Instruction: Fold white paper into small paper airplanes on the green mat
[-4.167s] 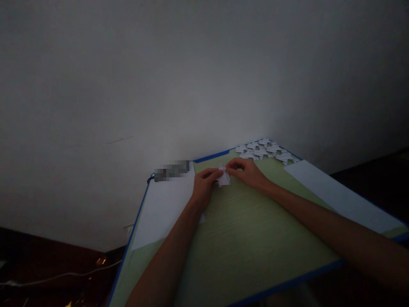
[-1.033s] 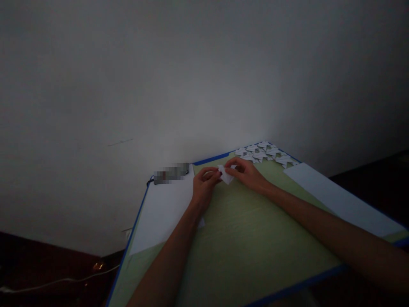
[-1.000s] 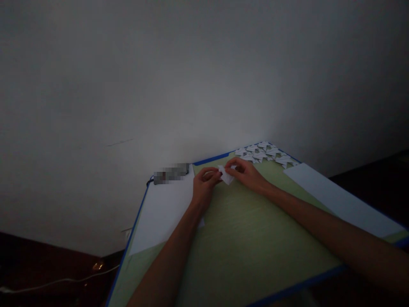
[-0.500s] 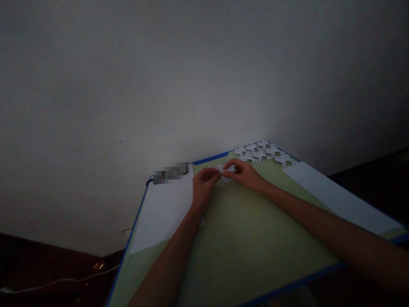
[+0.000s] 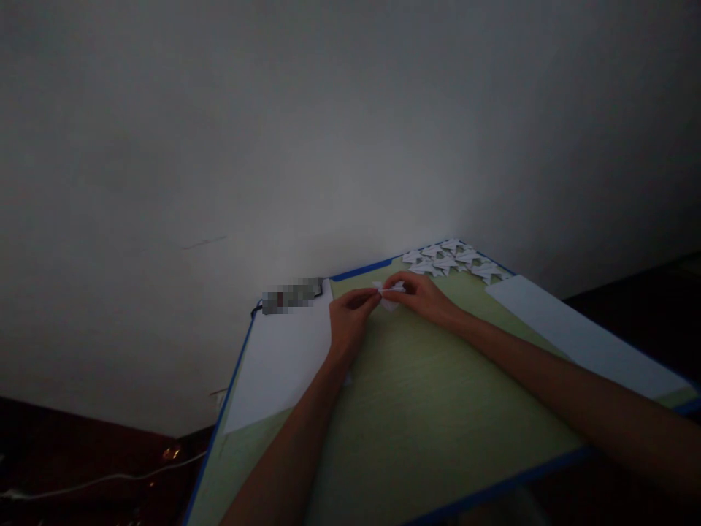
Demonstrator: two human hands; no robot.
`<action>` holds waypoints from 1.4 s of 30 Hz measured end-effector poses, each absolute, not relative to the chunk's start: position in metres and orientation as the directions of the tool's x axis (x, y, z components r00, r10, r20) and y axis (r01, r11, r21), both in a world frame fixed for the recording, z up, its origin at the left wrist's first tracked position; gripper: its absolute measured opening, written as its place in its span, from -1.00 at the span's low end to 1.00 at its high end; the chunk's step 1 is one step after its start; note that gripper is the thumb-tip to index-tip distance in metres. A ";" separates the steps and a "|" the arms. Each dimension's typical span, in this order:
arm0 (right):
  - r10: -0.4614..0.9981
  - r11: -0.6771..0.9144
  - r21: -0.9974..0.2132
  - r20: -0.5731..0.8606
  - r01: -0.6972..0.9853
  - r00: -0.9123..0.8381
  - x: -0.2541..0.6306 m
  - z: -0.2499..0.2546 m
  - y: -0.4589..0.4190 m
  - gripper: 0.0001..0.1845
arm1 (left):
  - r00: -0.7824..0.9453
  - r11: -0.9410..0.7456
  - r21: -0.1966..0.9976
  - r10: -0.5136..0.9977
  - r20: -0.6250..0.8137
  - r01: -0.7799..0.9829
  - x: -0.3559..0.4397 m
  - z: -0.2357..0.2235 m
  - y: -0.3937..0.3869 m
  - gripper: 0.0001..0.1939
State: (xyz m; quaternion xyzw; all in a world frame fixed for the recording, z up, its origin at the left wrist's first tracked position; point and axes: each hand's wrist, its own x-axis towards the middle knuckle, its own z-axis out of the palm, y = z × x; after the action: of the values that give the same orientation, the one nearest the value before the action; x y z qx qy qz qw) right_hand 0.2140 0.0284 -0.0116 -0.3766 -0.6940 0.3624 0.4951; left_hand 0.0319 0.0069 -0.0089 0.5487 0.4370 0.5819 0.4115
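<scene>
A small folded white paper piece [image 5: 390,299] is pinched between my two hands above the green tabletop [image 5: 427,409]. My left hand [image 5: 350,314] grips its left side with thumb and forefinger. From the right, my right hand [image 5: 419,294] pinches it too, its fingers curled over and partly hiding it. Beyond my right hand lie several folded white paper figures [image 5: 446,261] with pointed ends, grouped at the table's far right corner.
White paper sheets [image 5: 279,358] lie on the left of the table, with a blurred-out object [image 5: 290,296] at their far end. A white sheet [image 5: 580,336] runs along the right edge. A wall [image 5: 328,146] stands behind the table; a white cable [image 5: 109,478] hangs at lower left.
Both hands stay nearly in place, their fingers shifting slightly on the folded paper. A little more of the paper's lower part shows now.
</scene>
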 end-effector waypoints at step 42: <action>0.898 0.434 -0.883 0.408 0.179 -0.164 0.215 -0.012 0.028 -0.80 | 0.002 -0.355 0.924 0.934 0.358 0.139 0.032 -0.010 0.006 -0.85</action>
State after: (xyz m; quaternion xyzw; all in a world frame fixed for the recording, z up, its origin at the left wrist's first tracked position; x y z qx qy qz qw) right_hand 0.2153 0.0279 -0.0124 -0.3980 -0.6763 0.3529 0.5096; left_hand 0.0323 0.0058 -0.0104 0.6097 0.4396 0.5530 0.3594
